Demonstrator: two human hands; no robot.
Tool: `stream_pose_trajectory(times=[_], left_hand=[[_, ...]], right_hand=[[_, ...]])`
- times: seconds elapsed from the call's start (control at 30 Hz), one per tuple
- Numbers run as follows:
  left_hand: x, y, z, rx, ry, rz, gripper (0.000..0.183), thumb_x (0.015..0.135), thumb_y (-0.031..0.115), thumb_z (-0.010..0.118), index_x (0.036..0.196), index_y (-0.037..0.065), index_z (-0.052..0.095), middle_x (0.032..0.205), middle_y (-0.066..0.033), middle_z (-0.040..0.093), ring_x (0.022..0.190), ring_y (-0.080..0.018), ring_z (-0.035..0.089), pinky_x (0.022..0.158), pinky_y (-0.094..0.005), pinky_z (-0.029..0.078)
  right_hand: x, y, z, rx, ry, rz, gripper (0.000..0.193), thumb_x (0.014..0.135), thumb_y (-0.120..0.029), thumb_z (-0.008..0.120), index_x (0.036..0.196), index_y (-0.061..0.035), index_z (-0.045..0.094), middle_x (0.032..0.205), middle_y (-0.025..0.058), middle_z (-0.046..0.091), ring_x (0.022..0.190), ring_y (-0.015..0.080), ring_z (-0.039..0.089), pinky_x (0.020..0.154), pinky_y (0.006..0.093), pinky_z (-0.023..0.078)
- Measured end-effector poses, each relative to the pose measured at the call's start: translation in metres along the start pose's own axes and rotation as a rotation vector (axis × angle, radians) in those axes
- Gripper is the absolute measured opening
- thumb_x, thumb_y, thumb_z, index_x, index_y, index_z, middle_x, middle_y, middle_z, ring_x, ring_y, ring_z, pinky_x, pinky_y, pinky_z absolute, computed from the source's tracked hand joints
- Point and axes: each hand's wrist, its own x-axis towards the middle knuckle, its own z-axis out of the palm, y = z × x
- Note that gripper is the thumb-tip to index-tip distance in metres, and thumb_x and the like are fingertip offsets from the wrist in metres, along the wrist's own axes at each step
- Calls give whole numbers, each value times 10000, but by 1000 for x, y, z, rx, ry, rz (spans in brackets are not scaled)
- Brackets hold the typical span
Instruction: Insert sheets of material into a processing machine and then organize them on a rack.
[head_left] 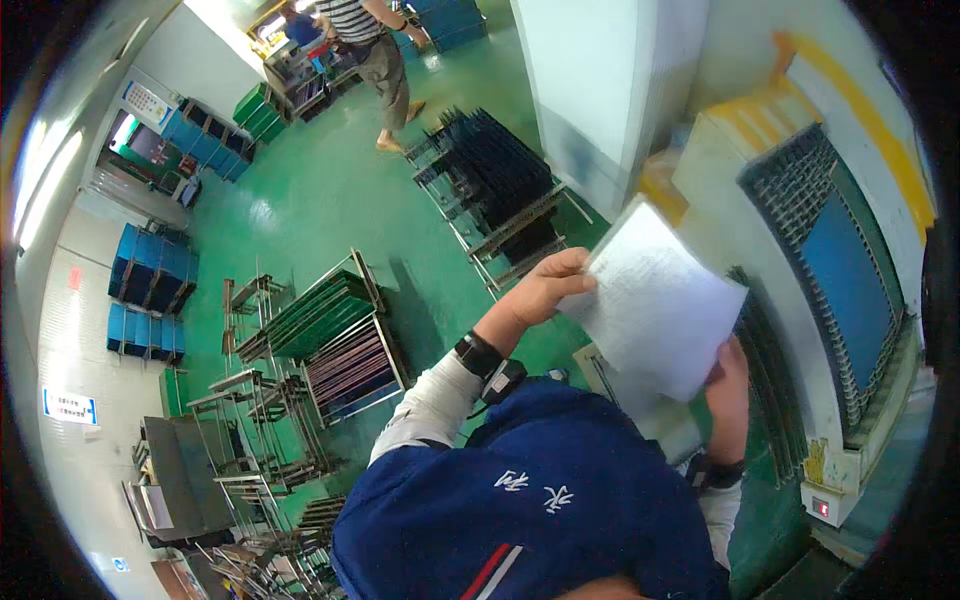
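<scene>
A whitish, slightly shiny square sheet (650,300) is held up in front of my body, tilted, between both hands. My left hand (558,284) pinches its left edge, with the thumb near the sheet's face. At the lower right edge, my right hand (728,368) grips the same sheet, its fingers partly hidden behind it. Whether it is one sheet or a thin stack, I cannot tell. A dark band circles each wrist, and white sleeves cover my forearms.
On my right stands a pale machine (760,220) with a meshed conveyor opening around a blue panel (850,270). A rack of dark plates (485,175) is ahead. Metal racks (320,340) hold green and brown panels on the left. Another person (372,60) walks on the green floor farther off.
</scene>
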Motion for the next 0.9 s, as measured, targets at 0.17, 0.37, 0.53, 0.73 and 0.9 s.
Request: stream_pose_trajectory(times=[0.17,0.37,0.53,0.73,0.9], left_hand=[[-20,-7,-54,-39,234,-6,88,836,41,566,913,81,583,851,35,587,789,-72,544,716,-227,427],[-25,-11,-85,-45,266,-39,77,841,56,565,916,71,573,842,17,595,779,-94,561,708,-243,446],[-8,-34,-102,-25,183,-102,74,838,66,574,911,57,566,821,-5,595,751,-106,567,699,-243,454],[12,-65,-102,61,99,-293,57,815,82,607,860,66,575,801,2,593,746,-84,556,699,-230,445],[26,-98,-82,266,-79,-402,59,808,98,618,831,89,564,743,54,515,681,-57,470,600,-208,370]], right_hand=[[6,10,15,-149,53,37,441,836,-156,551,1211,55,455,1149,117,556,1020,216,556,885,340,433],[-2,17,50,72,42,47,422,796,-75,556,1190,55,481,1105,123,584,988,225,579,877,341,446],[-15,23,61,-17,183,8,371,777,-58,563,1132,46,531,1038,104,607,915,197,591,819,316,461],[-53,35,46,-648,427,-54,222,740,-60,592,950,12,610,811,40,605,701,111,534,610,254,417],[-107,37,26,-642,675,-4,138,737,-52,598,857,13,616,726,23,577,638,98,489,546,265,370]])
